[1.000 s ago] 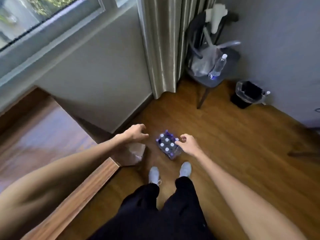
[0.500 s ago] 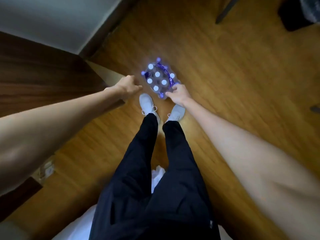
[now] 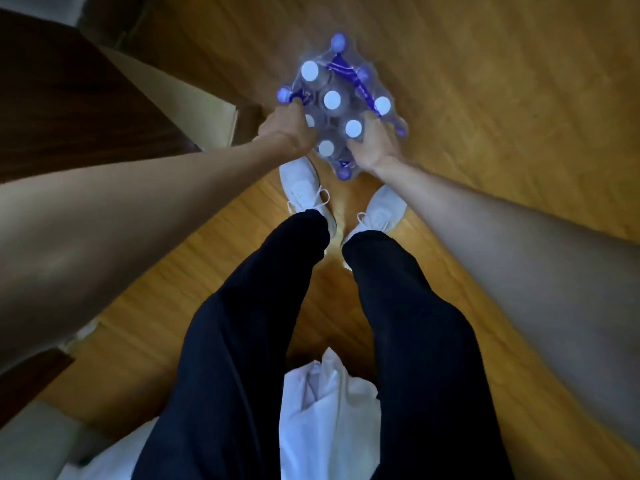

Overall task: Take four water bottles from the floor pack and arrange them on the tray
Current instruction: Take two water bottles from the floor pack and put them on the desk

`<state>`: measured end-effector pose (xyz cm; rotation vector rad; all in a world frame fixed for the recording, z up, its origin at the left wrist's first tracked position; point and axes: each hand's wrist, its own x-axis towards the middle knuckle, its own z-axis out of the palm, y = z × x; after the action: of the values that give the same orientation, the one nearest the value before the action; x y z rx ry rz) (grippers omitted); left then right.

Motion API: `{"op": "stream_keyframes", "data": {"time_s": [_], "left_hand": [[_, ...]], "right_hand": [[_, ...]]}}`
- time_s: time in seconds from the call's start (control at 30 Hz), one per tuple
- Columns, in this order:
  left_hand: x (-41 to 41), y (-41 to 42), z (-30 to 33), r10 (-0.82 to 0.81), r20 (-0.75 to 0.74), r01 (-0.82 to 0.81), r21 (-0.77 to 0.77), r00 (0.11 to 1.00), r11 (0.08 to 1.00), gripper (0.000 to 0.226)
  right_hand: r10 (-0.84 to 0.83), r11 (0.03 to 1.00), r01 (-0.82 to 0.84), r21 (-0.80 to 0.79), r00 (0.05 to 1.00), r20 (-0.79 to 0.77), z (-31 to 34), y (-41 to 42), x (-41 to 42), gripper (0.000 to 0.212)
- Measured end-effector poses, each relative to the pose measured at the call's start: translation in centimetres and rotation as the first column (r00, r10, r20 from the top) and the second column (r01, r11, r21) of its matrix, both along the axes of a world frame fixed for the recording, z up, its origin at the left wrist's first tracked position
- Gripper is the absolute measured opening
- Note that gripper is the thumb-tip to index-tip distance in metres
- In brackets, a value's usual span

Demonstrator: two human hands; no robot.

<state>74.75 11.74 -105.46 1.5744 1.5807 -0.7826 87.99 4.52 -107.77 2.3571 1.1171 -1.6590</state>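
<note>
Clear shrink-wrapped plastic pack of water bottles (image 3: 341,102): film glossy, crinkled, with purple print; white caps smooth and matt. Bare left hand (image 3: 287,128) and bare right hand (image 3: 375,143) press into the film at its near edges.

Honey-coloured wooden plank floor (image 3: 502,98): visible grain, satin sheen, faint reflections.

Dark brown wooden furniture surface (image 3: 69,109): smooth, low gloss.

White lace-up shoes (image 3: 304,188): matt, material unclear.

Black cloth trousers (image 3: 249,323): soft, matt.

White plastic bag (image 3: 329,403): thin, wrinkled, slightly shiny.
</note>
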Motion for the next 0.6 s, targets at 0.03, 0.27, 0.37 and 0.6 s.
{"op": "stream_keyframes", "data": {"time_s": [0.03,0.27,0.37,0.6], "left_hand": [[-0.1,-0.1,-1.4,-0.027,0.001,0.027,0.006,1.000,1.000,0.047],[0.2,-1.4,-8.1,-0.050,0.008,0.049,0.088,0.999,0.995,0.055],[-0.3,-1.4,-9.2,-0.109,0.018,0.105,0.157,0.994,0.982,0.051],[-1.1,-0.7,-7.5,-0.103,0.131,0.084,0.139,0.986,0.987,0.043]], "right_hand": [[0.025,1.000,-0.025,0.002,1.000,0.016,-1.4,-0.1,-0.1,0.048],[0.135,0.985,-0.154,0.083,0.970,0.204,-7.0,-0.7,-1.5,0.058],[0.093,0.975,-0.150,0.165,0.946,0.310,-8.2,-0.2,-2.3,0.055],[0.009,0.986,-0.057,0.158,0.958,0.287,-7.7,0.6,-2.2,0.048]]}}
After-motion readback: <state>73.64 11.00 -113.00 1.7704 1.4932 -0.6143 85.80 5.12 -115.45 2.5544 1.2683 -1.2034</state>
